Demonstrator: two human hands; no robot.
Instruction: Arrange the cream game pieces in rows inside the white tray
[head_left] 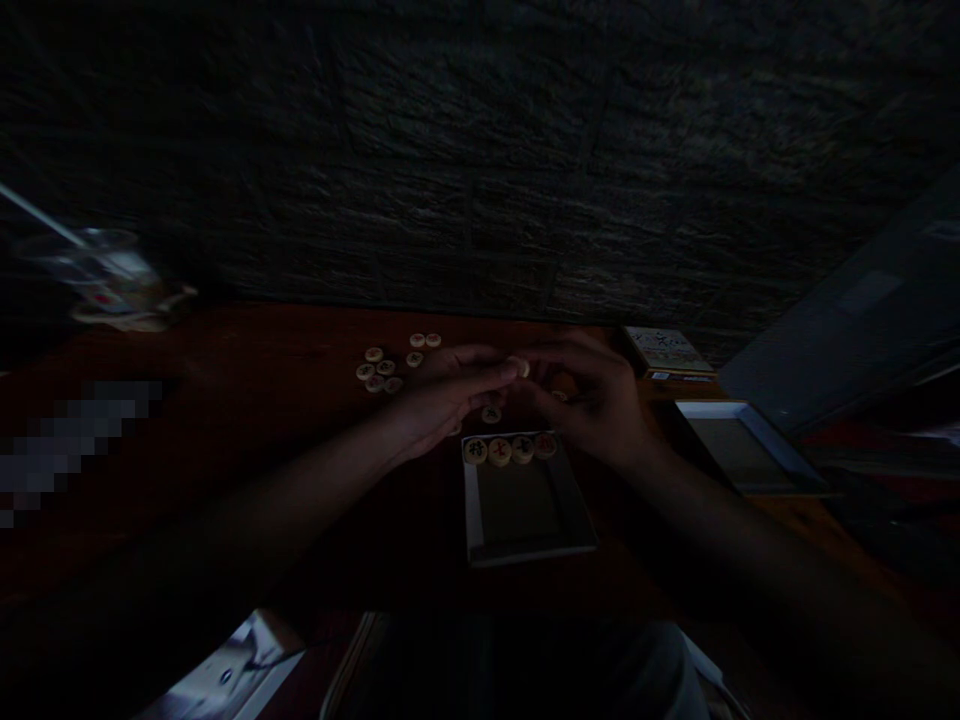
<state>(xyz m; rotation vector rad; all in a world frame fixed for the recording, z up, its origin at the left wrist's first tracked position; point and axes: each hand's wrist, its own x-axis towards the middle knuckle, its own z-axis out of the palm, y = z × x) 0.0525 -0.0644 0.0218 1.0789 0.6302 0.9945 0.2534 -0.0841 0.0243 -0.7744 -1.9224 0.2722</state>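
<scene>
We look down on a dim scene, with our forearms reaching in from 6 o'clock and meeting near the middle of the view. Our left hand (450,395) and right hand (592,400) are closed toward each other, grasping a round wooden xiangqi piece (520,367) between their fingers. The held piece is mostly covered, and its marking is hidden.

Directly below the hands, at their 6 o'clock, sits a shallow white-rimmed tray (471,510). Four more xiangqi pieces (510,450) stand in a row along its far edge, their characters showing black and red. A single loose piece (491,414) lies on the surface between the hands and the tray. A loose cluster of pieces (379,368) lies at the left hand's 10 o'clock, with a few more (424,342) just beyond it, near 12 o'clock.

The surface (225,400) is dark reddish wood and runs across the view, backed at 12 o'clock by a rough stone wall (480,170). At 10 o'clock, near the far edge, stands a clear glass with a straw (105,270). A printed box (664,352) sits at 2 o'clock, and a white-edged tray or lid (739,445) lies at 3 o'clock. A dark panel (840,310) leans in at the upper right, and a blurred patch (75,435) at 9 o'clock is impossible to identify.
</scene>
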